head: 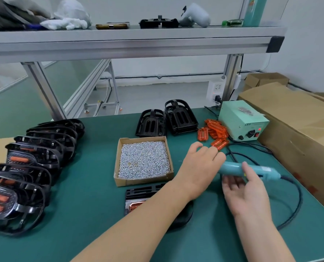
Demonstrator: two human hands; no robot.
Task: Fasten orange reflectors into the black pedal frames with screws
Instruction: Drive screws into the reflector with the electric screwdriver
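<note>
A cardboard tray (118,159) is filled with silver screws (144,159); at its 2 o'clock lie loose orange reflectors (216,129); at 6 o'clock, a black pedal frame (138,193); the left hand (199,165) is relaxed, its fingers near the reflectors; the right hand (246,193) grasps a teal screwdriver (233,168).

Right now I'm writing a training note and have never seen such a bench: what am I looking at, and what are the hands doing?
This is one picture from a camera worn on a person's head, looking down at their two bare hands; no robot. The right hand holds a teal electric screwdriver, thumb over it, fingers beneath. The left hand lies over its front end; whether it grips is unclear. On the green table: a box of screws, loose orange reflectors, empty black pedal frames behind, a row of pedals with reflectors at left, and one pedal under the left forearm.
</note>
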